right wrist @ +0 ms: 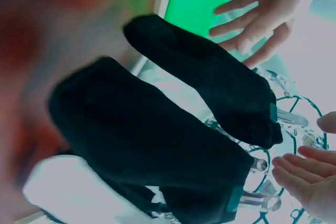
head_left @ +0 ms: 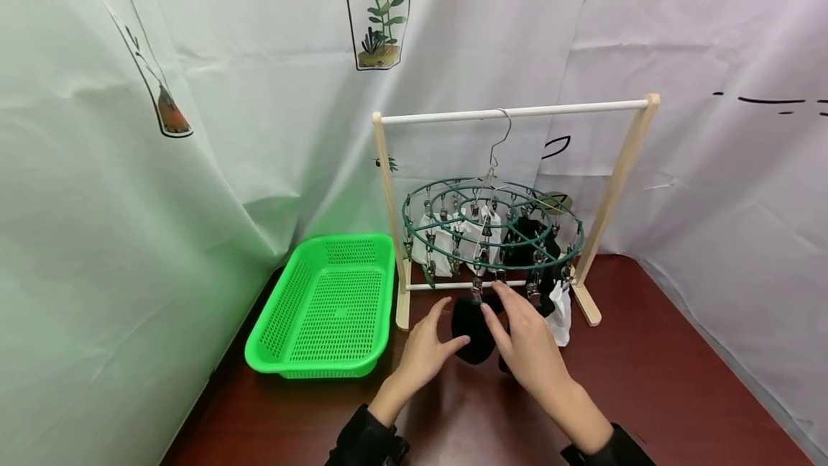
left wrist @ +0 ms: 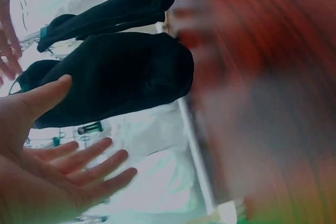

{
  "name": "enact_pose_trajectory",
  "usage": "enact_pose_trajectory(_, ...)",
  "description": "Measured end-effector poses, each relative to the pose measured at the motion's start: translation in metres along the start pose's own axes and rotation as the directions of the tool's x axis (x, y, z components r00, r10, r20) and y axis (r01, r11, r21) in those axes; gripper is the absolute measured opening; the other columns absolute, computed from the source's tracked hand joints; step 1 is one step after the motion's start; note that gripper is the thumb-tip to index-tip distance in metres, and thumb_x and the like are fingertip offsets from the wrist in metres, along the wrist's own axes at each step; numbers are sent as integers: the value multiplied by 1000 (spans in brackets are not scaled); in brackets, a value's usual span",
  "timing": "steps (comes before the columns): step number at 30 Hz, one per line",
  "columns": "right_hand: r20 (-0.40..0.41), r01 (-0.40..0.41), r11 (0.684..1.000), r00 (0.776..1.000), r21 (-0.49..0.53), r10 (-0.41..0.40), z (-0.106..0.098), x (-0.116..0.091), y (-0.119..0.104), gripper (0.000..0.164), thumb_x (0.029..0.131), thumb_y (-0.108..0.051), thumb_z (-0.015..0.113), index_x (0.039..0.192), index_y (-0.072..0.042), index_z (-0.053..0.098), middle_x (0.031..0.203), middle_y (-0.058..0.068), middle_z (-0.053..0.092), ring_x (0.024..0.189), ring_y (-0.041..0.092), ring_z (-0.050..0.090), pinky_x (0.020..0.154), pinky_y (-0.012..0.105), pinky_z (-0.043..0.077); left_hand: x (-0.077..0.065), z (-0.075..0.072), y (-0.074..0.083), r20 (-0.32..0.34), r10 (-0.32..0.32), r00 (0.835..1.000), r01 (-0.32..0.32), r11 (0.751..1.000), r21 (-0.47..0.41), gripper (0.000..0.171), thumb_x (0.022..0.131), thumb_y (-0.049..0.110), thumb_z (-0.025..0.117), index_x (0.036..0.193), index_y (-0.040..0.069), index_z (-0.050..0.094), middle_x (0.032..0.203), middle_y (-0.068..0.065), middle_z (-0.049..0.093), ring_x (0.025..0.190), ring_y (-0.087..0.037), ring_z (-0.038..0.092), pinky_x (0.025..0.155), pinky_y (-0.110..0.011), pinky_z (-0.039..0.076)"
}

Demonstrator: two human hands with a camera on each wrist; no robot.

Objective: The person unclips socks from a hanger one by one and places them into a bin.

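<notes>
Black socks hang by metal clips from a round green drying hanger (head_left: 446, 280). My left hand (head_left: 423, 351) is spread just left of the front black sock (head_left: 475, 333), its thumb and fingers apart. In the left wrist view, that black sock (left wrist: 121, 77) passes behind the thumb of my left hand (left wrist: 52, 171). My right hand (head_left: 530, 344) is at the sock's right, its fingers extended near the clips. The right wrist view has the fingers of my right hand (right wrist: 310, 179) close to a clip (right wrist: 291, 118) on a black sock (right wrist: 210, 77), with nothing between them.
The hanger hooks over the white bar of a wooden rack (head_left: 446, 118). White socks (head_left: 435, 243) hang at the back, another white sock (head_left: 560, 313) at the right. A green plastic basket (head_left: 259, 351) stands left on the dark red table (head_left: 679, 380). Printed cloth surrounds the table.
</notes>
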State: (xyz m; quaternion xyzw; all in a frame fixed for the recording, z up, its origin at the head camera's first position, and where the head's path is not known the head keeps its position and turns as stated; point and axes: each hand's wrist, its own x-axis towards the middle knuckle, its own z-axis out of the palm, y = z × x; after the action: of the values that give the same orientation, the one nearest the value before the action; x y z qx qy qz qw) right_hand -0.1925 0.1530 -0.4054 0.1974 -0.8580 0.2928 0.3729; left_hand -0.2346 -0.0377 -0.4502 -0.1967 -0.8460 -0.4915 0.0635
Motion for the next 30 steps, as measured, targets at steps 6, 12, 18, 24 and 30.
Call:
enact_pose_trajectory(6, 290, -298, 953, 917, 47, 273, 11, 29, -6, 66, 114, -29, 67, 157, 18, 47, 159, 40, 50, 147, 58, 50, 116, 72, 43, 38, 34, -71, 117, 122, 986, -83, 953, -293, 71, 102, 36, 85, 156, 0, 58, 139, -17, 73, 124, -33, 71, 100, -51, 60)
enact_pose_trajectory(12, 317, -313, 948, 907, 62, 279, 20, 46, 3, 51, 115, -31, 64, 146, 10, 64, 117, 30, 75, 94, 42, 74, 91, 59, 60, 42, 32, -73, 188, 229, 955, -135, 901, -413, 42, 109, 35, 74, 135, 1, 76, 121, -10, 81, 101, -22, 80, 82, -37, 66)
enact_pose_trajectory(18, 312, -325, 940, 907, 98, 281, 20, 49, 10, 33, 112, -29, 69, 123, 2, 76, 61, 2, 49, 51, 14, 39, 60, 34, 42, 37, 33, -86, 173, 250, 953, -164, 902, -399, 36, 114, 33, 67, 121, 1, 82, 108, -9, 84, 91, -21, 82, 75, -36, 66)
enact_pose_trajectory(24, 213, -278, 945, 947, 173, 240, 23, 45, 14, 20, 107, -21, 77, 106, 0, 79, 69, 1, 66, 54, 10, 49, 58, 28, 40, 25, 43, -106, 140, 198, 970, -130, 912, -390, 34, 115, 33, 66, 117, 3, 81, 100, -6, 83, 82, -19, 80, 71, -34, 64)
enact_pose_trajectory(30, 142, -246, 926, 967, 286, 213, 29, 41, 19, 13, 104, -13, 79, 98, -1, 79, 79, 6, 79, 57, 11, 61, 55, 25, 36, 29, 72, -155, 136, 148, 980, -54, 846, -531, 29, 118, 31, 59, 123, 10, 78, 100, -5, 82, 80, -16, 79, 70, -35, 65)
